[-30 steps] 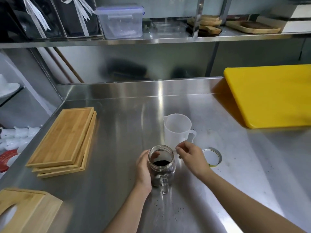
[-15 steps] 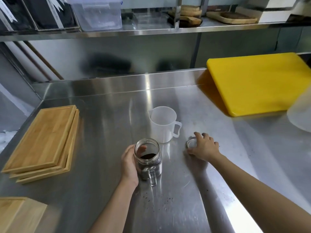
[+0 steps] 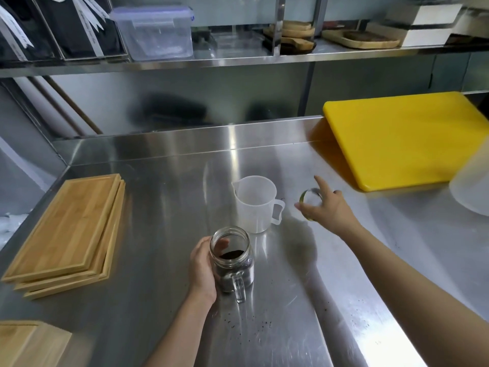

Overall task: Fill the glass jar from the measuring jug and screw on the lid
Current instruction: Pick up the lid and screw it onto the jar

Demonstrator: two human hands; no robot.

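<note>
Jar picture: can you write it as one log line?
left hand: holds glass jar | right hand: holds lid | measuring jug: empty

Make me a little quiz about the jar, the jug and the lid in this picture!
1. True or false: the lid is already on the glass jar.
2. Which hand holds the jar: A the left hand, B the right hand?
3. Fill in: the measuring jug looks ____ inside.

Key: 1 false, the right hand has it, lifted beside the jug. 2 A. 3 empty.

Bright glare streaks the steel counter (image 3: 232,165) (edges blurred).
</note>
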